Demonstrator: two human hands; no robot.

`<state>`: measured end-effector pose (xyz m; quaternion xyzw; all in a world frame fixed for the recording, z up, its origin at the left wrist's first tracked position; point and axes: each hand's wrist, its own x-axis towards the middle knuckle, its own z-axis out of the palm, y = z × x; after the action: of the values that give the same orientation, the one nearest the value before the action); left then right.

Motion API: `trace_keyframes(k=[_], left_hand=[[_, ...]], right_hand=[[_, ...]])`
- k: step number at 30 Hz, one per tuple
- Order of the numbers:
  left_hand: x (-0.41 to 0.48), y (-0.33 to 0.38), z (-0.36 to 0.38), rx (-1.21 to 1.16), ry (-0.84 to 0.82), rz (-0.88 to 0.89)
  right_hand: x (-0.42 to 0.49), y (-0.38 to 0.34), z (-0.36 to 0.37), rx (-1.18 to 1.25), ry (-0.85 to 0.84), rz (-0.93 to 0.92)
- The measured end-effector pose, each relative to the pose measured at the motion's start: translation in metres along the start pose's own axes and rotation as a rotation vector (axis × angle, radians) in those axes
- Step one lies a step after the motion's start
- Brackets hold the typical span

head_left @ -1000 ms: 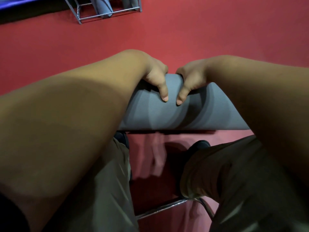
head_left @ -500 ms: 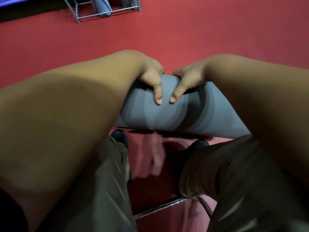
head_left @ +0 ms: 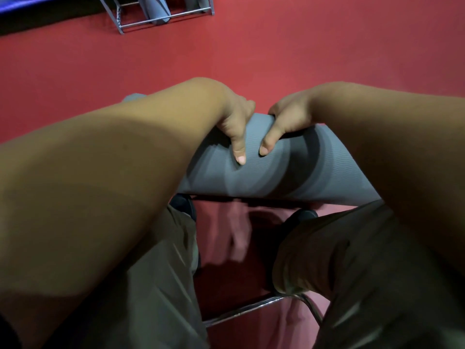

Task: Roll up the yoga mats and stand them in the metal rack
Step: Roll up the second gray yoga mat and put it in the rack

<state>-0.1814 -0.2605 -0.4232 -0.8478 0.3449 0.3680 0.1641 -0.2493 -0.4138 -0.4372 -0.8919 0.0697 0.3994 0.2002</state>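
Both arms reach forward and down, forearms bare, converging so the hands sit side by side, close but not touching. Left hand (head_left: pixel 234 122) is curled over the top of the rolled grey mat (head_left: pixel 289 177), thumb stretched down the near face, other fingers wrapped over the far side and mostly out of sight. Right hand (head_left: pixel 289 119), just to its right, mirrors that: thumb down the near face, fingers hooked over the top. Wrists bent, knuckles up. Thumb tips near each other with a narrow gap.

The top edge cuts off the metal rack (head_left: pixel 188 13); forearms (head_left: pixel 125 159) cover much of the grey mat (head_left: pixel 276 177).
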Motion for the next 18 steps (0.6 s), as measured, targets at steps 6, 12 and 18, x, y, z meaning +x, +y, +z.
trace_keyframes(k=[6,12,18], left_hand=[[-0.007,-0.006,-0.003,-0.04,0.059,0.032],[-0.01,-0.02,-0.001,-0.184,-0.078,-0.02],[-0.012,-0.016,-0.001,-0.24,-0.154,-0.025]], right_hand=[[-0.001,-0.001,0.002,0.097,-0.055,0.001],[-0.008,-0.015,0.006,-0.031,-0.066,-0.057],[-0.008,-0.013,0.002,-0.075,-0.044,-0.051]])
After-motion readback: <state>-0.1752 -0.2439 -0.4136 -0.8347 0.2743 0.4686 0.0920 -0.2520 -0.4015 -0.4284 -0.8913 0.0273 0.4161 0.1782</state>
